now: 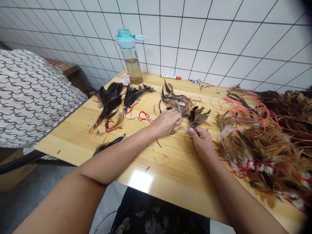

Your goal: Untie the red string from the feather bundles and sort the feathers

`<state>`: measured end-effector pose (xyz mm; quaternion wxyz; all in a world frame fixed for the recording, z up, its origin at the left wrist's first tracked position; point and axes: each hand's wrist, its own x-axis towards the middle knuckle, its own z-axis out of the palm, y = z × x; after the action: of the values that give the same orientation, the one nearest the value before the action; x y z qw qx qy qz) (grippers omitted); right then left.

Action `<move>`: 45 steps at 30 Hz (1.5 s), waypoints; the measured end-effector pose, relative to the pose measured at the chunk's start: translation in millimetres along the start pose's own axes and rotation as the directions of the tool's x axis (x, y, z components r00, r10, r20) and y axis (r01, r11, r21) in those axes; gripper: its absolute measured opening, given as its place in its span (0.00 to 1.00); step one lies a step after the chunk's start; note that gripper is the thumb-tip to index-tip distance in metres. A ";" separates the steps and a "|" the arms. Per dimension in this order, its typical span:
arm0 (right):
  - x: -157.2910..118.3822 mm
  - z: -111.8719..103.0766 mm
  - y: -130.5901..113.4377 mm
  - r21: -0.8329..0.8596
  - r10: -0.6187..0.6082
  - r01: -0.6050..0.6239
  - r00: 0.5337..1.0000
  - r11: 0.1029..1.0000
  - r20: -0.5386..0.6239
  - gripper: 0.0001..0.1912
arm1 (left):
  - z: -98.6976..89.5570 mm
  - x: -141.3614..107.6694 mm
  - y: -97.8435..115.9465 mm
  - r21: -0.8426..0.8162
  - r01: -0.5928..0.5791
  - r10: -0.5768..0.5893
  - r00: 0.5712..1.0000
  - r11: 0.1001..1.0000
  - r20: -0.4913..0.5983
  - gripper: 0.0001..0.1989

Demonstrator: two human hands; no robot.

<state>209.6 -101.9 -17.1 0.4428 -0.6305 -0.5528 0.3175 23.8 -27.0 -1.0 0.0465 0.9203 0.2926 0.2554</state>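
Note:
My right hand (202, 139) pinches the base of a small bunch of dark and brown feathers (198, 116), its tips fanned upward. Left of it, my left hand (167, 123) is closed with fingers curled down, at the near edge of a loose pile of brown and black feathers (177, 101). Whatever its fingertips hold is hidden. A short piece of red cord (159, 143) lies just below the left hand on the wooden table (180, 182).
Black feather bunches (109, 99) with red cords lie at the left. A bottle (131, 61) and a red-capped marker (170, 77) stand and lie along the tiled wall. Many brown feather bunches (265, 152) and tangled pink string (258, 109) cover the right side.

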 end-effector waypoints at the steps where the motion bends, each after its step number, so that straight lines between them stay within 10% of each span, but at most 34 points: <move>1: 0.0 0.0 0.3 -0.025 -0.008 0.008 1.000 1.000 0.004 0.16 | -1.1 -0.2 2.6 0.005 -0.027 0.027 1.000 1.000 -0.003 0.07; 15: 0.8 4.1 4.5 -0.085 -0.050 0.056 0.997 0.995 0.066 0.10 | -0.4 -0.2 15.3 0.232 -0.211 0.223 0.974 0.950 -0.030 0.11; 27: 0.1 0.7 1.6 0.142 0.019 -0.021 1.000 0.990 0.010 0.13 | -20.5 -0.4 13.5 0.070 0.031 -0.018 0.986 0.997 -0.169 0.09; 38: 5.0 -6.1 -0.3 0.427 0.147 -0.124 0.989 0.896 -0.021 0.20 | -23.1 -3.1 6.8 -0.042 0.150 -0.131 0.945 0.988 0.301 0.02; 45: 2.0 -2.4 -0.8 0.326 0.088 -0.082 0.996 0.942 -0.004 0.17 | -11.6 -5.4 3.2 0.040 0.075 -0.084 0.948 0.996 0.308 0.06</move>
<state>211.8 -100.5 -15.3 0.5319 -0.5749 -0.4609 0.4172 15.8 -33.4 7.4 0.0892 0.9370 0.3220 0.1016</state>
